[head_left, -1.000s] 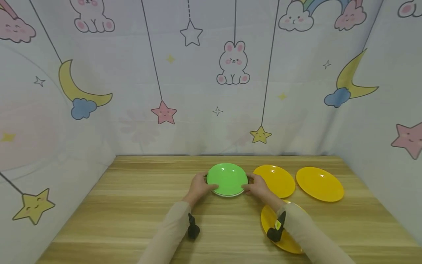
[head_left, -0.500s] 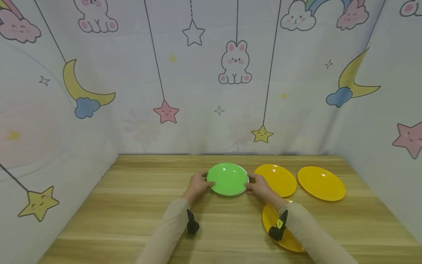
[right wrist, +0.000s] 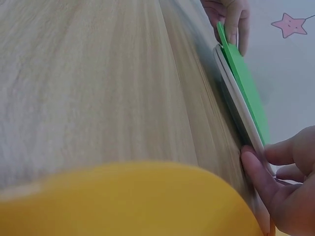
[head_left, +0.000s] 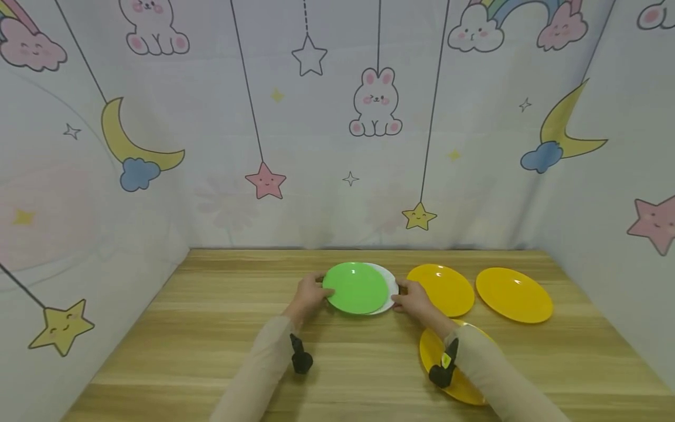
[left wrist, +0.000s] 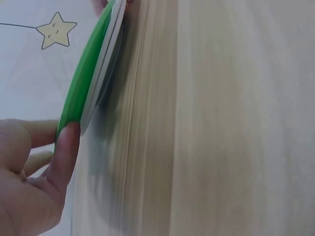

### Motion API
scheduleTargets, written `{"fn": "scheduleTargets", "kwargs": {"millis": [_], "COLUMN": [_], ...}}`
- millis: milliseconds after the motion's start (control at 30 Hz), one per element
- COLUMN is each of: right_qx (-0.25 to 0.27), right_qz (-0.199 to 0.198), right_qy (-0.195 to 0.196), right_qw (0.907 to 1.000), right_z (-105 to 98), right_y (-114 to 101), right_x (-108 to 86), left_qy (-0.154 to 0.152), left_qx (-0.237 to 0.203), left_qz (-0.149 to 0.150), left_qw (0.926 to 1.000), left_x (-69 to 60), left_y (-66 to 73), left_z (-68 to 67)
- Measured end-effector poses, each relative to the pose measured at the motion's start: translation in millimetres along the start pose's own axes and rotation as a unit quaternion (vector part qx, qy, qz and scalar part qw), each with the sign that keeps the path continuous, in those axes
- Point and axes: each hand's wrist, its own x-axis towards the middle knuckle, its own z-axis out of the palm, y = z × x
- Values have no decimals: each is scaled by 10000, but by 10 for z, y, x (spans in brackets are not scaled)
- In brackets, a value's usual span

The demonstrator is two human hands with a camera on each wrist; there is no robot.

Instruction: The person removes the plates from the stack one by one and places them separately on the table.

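The green plate (head_left: 354, 288) overlaps a white plate (head_left: 392, 286), whose right part shows beyond it. My left hand (head_left: 307, 298) pinches the green plate's left edge; in the left wrist view, fingers and thumb of that hand (left wrist: 39, 172) lie on either side of the green rim (left wrist: 81, 83). My right hand (head_left: 415, 300) pinches the white plate's right edge. The right wrist view shows two white rims (right wrist: 241, 101) stacked under the green plate (right wrist: 243, 76), with the right hand (right wrist: 288, 177) gripping them at the near end.
Two yellow plates, one (head_left: 445, 291) right beside the right hand and another (head_left: 514, 295) farther right, lie on the wooden table (head_left: 221, 334). A third yellow plate (head_left: 461, 381) lies partly beneath the right forearm. A patterned curtain (head_left: 316, 129) stands behind and at both sides.
The green plate has shifted left with my left hand, uncovering the right part of the white plate. My right hand stays at nearly the same place, holding the white edge.
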Motion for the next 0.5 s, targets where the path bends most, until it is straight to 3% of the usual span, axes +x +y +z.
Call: {"fn": "scheduleTargets", "kwargs": {"millis": [333, 500], "right_qx": [-266, -247], "right_qz": [68, 99], "right_qy": [155, 187], "right_qw": [9995, 9995], "right_z": [23, 24], "right_y": [-40, -15], "right_x": [1, 11], "left_qy": [791, 986], "left_qx": [414, 516], "left_qz": [93, 83], "left_qw": [9960, 9938], "left_x": [-53, -93], "left_y": [64, 58], "left_z": [-111, -230]}}
